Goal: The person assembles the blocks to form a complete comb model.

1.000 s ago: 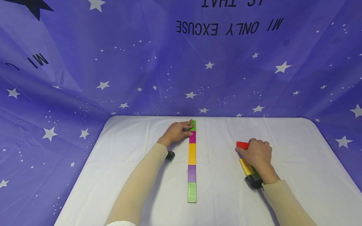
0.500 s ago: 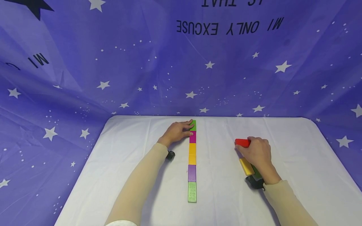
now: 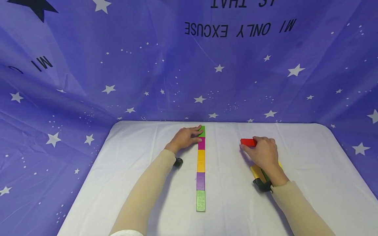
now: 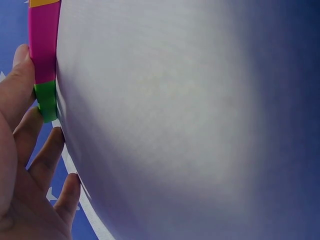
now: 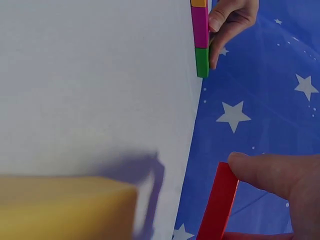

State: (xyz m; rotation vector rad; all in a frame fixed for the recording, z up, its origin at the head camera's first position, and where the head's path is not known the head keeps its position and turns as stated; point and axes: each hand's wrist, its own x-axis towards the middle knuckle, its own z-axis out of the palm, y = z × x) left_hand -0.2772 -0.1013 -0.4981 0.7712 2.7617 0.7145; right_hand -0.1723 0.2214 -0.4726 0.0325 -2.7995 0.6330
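Observation:
My left hand [image 3: 186, 137] is at the far end of a straight row of coloured blocks. Its fingertips touch the bright green end block [image 3: 202, 131], and the thumb lies against the magenta block [image 4: 44, 45]. Nearer to me the row continues with orange [image 3: 201, 157], purple [image 3: 200, 181] and light green blocks [image 3: 200, 201]. On the right, my right hand [image 3: 265, 154] pinches a red block [image 3: 248, 142] between thumb and fingers, above the table. In the right wrist view the red block [image 5: 219, 202] juts out beyond the thumb tip.
Below my right wrist lie a yellow-gold block [image 3: 258, 173], a partly hidden dark green block [image 3: 266, 177] and a bright yellow one [image 3: 280, 164]. A white cloth covers the table [image 3: 141, 141]. Behind it hangs a purple star-patterned sheet [image 3: 177, 65].
My right hand has moved away from me and a little left with the red block, uncovering some of the bright yellow block. My left hand and the row have stayed in place.

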